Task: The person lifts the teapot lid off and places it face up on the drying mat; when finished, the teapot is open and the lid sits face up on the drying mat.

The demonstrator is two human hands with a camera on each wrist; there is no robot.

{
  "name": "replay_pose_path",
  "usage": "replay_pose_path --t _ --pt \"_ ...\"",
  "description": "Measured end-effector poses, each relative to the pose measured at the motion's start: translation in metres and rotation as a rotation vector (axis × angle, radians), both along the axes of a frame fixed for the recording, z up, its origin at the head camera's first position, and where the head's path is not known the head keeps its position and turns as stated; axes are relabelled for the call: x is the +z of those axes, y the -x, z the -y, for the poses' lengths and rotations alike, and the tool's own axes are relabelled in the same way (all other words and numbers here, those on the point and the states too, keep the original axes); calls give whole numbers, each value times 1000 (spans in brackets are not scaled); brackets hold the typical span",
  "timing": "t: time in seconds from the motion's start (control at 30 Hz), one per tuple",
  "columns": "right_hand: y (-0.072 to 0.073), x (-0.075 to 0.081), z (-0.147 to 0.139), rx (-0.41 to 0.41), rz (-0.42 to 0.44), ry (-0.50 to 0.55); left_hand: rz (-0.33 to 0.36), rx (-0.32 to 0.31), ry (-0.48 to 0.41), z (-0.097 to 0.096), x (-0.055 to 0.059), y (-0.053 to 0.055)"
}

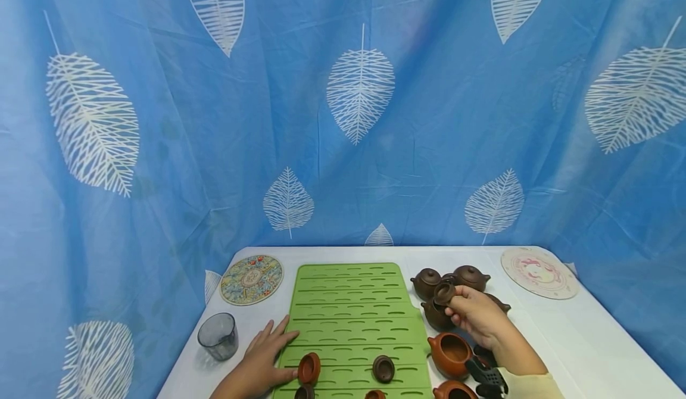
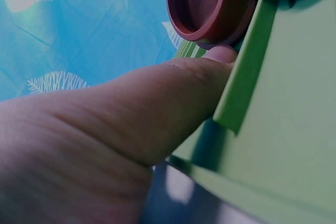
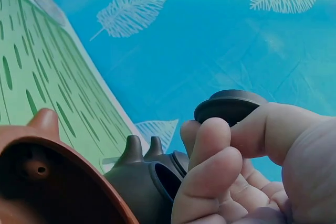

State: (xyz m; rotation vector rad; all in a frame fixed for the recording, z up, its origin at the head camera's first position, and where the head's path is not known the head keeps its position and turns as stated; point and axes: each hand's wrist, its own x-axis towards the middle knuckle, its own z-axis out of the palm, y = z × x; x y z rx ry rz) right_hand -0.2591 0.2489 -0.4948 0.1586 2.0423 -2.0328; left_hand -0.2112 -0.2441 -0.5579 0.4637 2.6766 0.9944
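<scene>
My right hand (image 1: pixel 479 317) pinches a dark brown teapot lid (image 1: pixel 443 292) between thumb and fingertips, held above the dark brown teapots. In the right wrist view the lid (image 3: pixel 230 106) is tilted, and an open dark teapot (image 3: pixel 135 182) stands behind the fingers. My left hand (image 1: pixel 261 357) rests at the left edge of a green ribbed mat (image 1: pixel 348 327), fingers spread. Its thumb lies by a reddish-brown lid (image 1: pixel 309 368); in the left wrist view the thumb tip is just under that lid (image 2: pixel 202 9). Another dark lid (image 1: pixel 383 368) lies on the mat.
Two orange-brown lidless teapots (image 1: pixel 449 354) stand nearest on the right, with several dark teapots (image 1: pixel 471 277) behind. A grey glass (image 1: pixel 218 336) and a patterned round mat (image 1: pixel 252 280) are at left. A pale round mat (image 1: pixel 540 273) lies back right, before a blue curtain (image 1: pixel 429 119).
</scene>
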Motion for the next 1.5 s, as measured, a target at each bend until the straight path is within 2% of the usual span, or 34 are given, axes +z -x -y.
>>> replay_pose_path --t 0.2,0.43,0.57,0.87,1.17,1.5 --pt "-1 1 1 54 2 126 27 4 18 -1 5 -1" --pt "-3 6 13 161 -2 197 25 6 22 -1 5 -2" --pt "-3 6 24 193 12 233 27 5 8 -2 5 -2" --pt "-3 7 57 247 28 253 21 -14 -6 -1 3 -3" --pt "-3 15 93 274 36 242 38 12 17 0 5 -2" --pt "-4 13 138 379 57 217 49 5 32 -3 6 -1"
